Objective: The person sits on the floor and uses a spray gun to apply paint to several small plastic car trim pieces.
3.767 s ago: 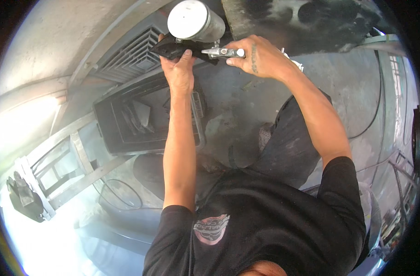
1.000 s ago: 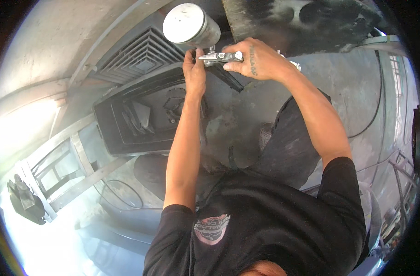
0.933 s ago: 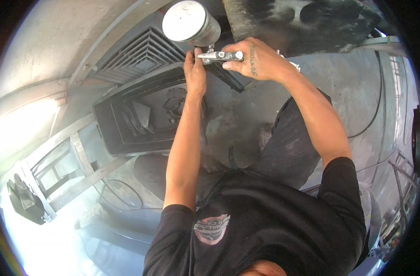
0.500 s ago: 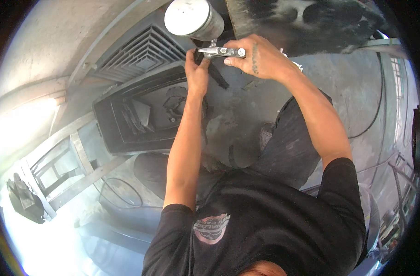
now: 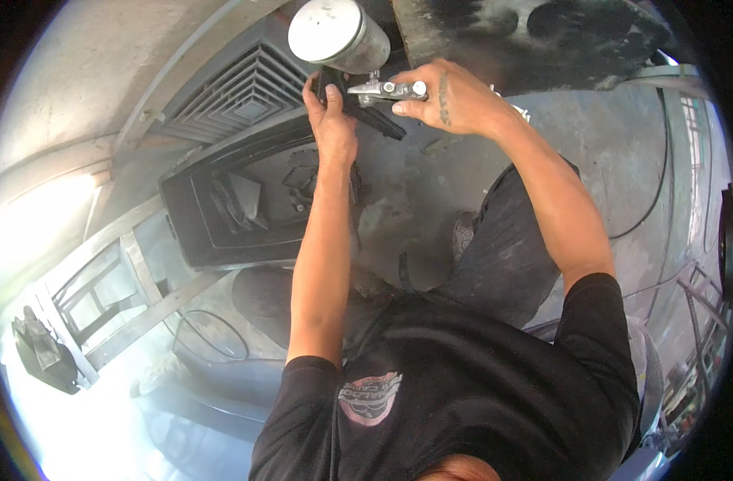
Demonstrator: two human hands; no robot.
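My right hand (image 5: 447, 98) is closed round the handle of a metal spray gun (image 5: 374, 90), whose nozzle end points left. On top of the gun sits a round paint cup with a pale lid (image 5: 326, 30). Just left of the nozzle, my left hand (image 5: 332, 120) grips a long black part (image 5: 376, 122), thumb on its near face. The part slants down to the right beneath the gun; its upper end is partly behind my fingers and the cup. What exactly the part is, I cannot make out.
Below my left forearm lies a black tray-like bin (image 5: 214, 216) with dark pieces inside. A louvred vent grille (image 5: 238, 88) is behind it on the left. A dark-sprayed board (image 5: 535, 40) stands at the far right. A pale frame (image 5: 134, 272) is at left, a black hose (image 5: 659, 192) at right.
My left hand has moved slightly left and turned, tilting the black part so that more of its length shows below the gun. The spray gun and my right hand have barely moved.
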